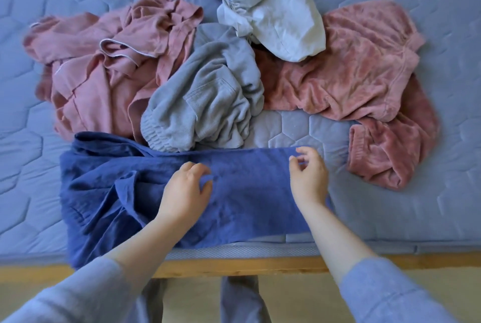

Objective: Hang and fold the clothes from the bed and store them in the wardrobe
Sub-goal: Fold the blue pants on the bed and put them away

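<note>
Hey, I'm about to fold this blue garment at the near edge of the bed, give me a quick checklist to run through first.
1. Left hand pinching the blue crinkled garment: ok.
2. Right hand gripping its far right corner: cannot tell, fingers blurred.
3. Right half flat: ok.
4. Left half smooth: not ok, bunched, hanging over the quilted blue mattress edge.
5. Far edge clear: not ok, grey ribbed garment touches it.

Single head-worn wide-angle view, steeply downward, close above the near edge of the bed point(390, 218)

arms outstretched, left hand point(186, 188) and right hand point(308, 175) pinch blue garment point(247, 200).
</note>
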A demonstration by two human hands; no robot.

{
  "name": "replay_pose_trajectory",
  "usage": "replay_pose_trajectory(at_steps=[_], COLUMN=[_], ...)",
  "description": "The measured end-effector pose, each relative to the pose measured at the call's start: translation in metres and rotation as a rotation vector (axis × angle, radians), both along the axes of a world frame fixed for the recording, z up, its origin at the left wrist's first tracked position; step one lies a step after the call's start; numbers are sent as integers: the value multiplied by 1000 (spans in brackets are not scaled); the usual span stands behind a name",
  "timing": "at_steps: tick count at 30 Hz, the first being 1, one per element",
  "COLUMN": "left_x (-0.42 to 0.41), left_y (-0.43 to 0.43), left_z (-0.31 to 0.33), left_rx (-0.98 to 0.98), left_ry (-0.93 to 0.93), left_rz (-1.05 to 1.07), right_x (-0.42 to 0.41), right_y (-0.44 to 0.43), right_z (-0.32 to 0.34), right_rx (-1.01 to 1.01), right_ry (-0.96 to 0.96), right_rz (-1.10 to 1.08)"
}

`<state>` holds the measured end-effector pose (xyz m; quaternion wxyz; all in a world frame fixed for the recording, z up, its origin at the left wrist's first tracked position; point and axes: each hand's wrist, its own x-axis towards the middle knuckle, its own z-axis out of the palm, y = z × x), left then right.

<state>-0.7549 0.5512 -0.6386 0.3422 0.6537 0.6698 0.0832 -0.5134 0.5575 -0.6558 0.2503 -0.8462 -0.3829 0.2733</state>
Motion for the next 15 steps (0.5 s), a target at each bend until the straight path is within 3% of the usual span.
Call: replay_pose_trajectory(at_steps=[6,10,15], left_x=[-82,-127,-144], left_y=[-20,-39,-41], left_z=[24,20,10], left_rx=[82,-39,-246], left_ry=[125,183,-20], left_rz=[162,331,517], right_x=[-97,-152,-201], right_y=[-46,-61,-71], right_z=[27,32,28], right_rx=[-79,-125,-223], right_ry=[188,279,384], right_rz=[218,278,377])
